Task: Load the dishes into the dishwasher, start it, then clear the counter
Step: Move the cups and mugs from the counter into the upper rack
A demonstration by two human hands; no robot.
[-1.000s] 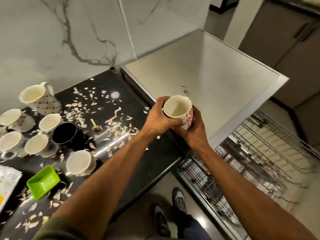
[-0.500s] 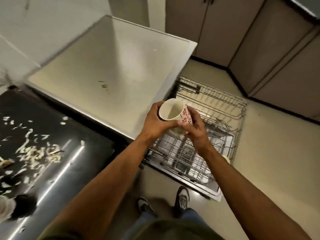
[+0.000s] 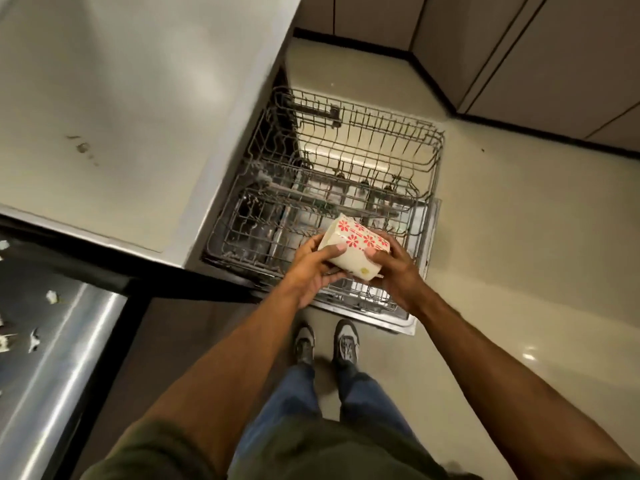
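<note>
**Flowered cup held in both hands over the open dishwasher**

The white cup with red flowers is tipped well off upright, its patterned band turned upward and away from the person. It is carried above the near right corner of the nearer wire rack, clear of the counter. Whether it touches the wires beneath cannot be told.

The left hand cradles it from the left and below, with the thumb laid across the white side. The right hand wraps the other side, fingers curled round the body and the thumb on the flowers (a small yellowish speck shows on the plain part between the two hands).

A second wire rack with taller walls lies beyond, farther from the person. Both racks jut out from under the right edge of a pale grey appliance top.

At the left edge of the view the dark counter carries a few pale scraps near its front edge. The person's shoes stand on the beige floor just short of the nearer rack, and grey cabinets line the far right.
</note>
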